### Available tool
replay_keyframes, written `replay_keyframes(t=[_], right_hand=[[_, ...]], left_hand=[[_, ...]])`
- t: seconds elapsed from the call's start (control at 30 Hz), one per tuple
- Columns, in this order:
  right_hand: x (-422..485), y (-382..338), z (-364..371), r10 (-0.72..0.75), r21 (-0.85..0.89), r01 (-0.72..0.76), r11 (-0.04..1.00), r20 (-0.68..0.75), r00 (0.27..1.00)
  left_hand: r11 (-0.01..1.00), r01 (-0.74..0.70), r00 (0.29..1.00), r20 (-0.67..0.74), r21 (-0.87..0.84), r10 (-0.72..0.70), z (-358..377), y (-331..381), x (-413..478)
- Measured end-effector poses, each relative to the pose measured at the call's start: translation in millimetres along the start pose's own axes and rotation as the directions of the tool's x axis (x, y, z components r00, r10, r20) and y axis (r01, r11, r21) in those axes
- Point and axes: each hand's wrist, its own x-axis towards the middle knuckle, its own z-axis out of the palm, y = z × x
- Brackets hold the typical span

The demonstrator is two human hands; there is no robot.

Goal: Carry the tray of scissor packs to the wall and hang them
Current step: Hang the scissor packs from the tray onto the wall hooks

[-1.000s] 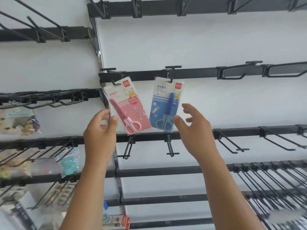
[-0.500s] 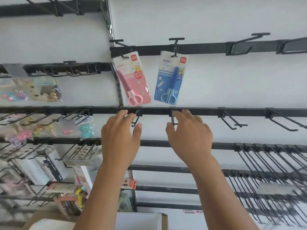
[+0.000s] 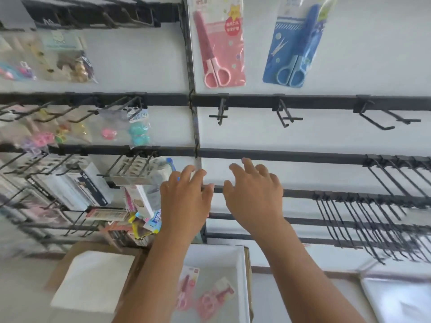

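hands: left hand (image 3: 185, 201) and right hand (image 3: 254, 197) mid-frame, side by side, fingers spread, both empty
hung: pink pack (image 3: 218, 43) and blue pack (image 3: 296, 43) on the wall, top centre
tray (image 3: 240, 255): bottom centre, straight below the hands
packs (image 3: 205, 294): pink, blurred, flat in the tray, between the forearms
long axis: roughly up-down in frame, one tilted; hard to tell
nearer hand: left, I judge; packs lie just beside its forearm
next: reach down, not up
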Motion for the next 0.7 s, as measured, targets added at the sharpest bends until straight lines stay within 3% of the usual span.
replay_keyframes(t=[0.3,0.43,0.7], right_hand=[[4,-62,111,0.127,-0.063,-0.115,0.991,0.259,0.957],[-1,-65,156,0.180,-0.066,-0.168,0.984,0.342,0.922],[-15,-41,240,0.241,-0.032,-0.262,0.964,0.511,0.825]], left_hand=[[1.000,-0.021,0.973,0.231,0.017,0.016,66,-111,-9],[0.998,-0.053,0.937,0.346,0.019,0.043,99,-135,-22],[0.999,-0.030,0.899,0.436,-0.037,0.043,160,-155,-51]])
